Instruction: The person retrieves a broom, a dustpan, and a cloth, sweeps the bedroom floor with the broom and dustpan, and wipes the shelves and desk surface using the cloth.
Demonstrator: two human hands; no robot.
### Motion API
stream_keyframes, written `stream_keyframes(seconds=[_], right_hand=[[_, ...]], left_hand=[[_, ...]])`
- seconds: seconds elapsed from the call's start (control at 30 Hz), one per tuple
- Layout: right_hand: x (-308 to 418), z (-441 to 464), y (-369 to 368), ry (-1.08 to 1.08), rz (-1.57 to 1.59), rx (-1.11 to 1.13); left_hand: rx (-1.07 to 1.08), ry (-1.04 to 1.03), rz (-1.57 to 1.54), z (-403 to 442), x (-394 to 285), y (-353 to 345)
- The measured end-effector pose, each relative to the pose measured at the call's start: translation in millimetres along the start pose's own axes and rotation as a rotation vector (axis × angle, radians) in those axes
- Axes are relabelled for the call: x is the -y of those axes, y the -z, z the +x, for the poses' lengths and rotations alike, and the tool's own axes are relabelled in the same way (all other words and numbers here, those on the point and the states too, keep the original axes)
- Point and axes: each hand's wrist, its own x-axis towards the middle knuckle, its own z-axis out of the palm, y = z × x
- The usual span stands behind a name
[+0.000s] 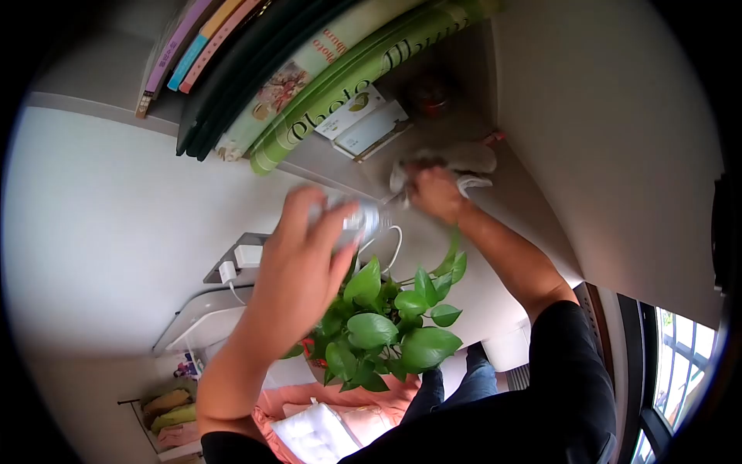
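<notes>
My left hand [297,255] is raised over the plant, its fingers wrapped round a small clear jar-like container [363,220] that is smeared by motion. Deeper in the shelf corner, my right hand [437,193] is closed on a whitish cloth [473,158] pressed against the shelf surface; its fingertips are blurred. Beside that hand lies a small card box [371,137] with a pale front. Under both hands spreads a leafy green potted plant [379,329], its pot mostly hidden by leaves. A white cable [399,249] curves between the container and the plant.
Photo albums [309,73] and thin books [182,58] line the shelf. A dark round object [427,94] sits in the back corner. Plugs fill a wall socket strip [239,257] at left. Below are a white cushion [313,433] and a barred window [684,363].
</notes>
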Motion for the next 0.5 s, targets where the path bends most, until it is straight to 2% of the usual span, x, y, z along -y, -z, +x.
stream_keyframes(seconds=[0.1,0.13,0.23,0.27,0.4,0.5], right_hand=[[-11,53,-35,-0.140,0.211,-0.186],[-7,69,-45,-0.142,0.045,0.066],[14,56,-60,0.194,-0.176,0.144],[15,48,-67,0.209,-0.152,0.163],[-13,4,4,0.415,0.048,0.642],[-53,-4,21,-0.127,0.507,0.729]], left_hand=[[0.049,0.065,0.060,-46,-27,36],[0.034,0.101,0.072,-57,-33,42],[0.006,0.117,0.105,-71,-33,48],[-0.004,0.108,0.117,-73,-31,49],[-0.030,0.090,0.088,-70,-21,48],[-0.005,0.102,0.013,-65,-19,37]])
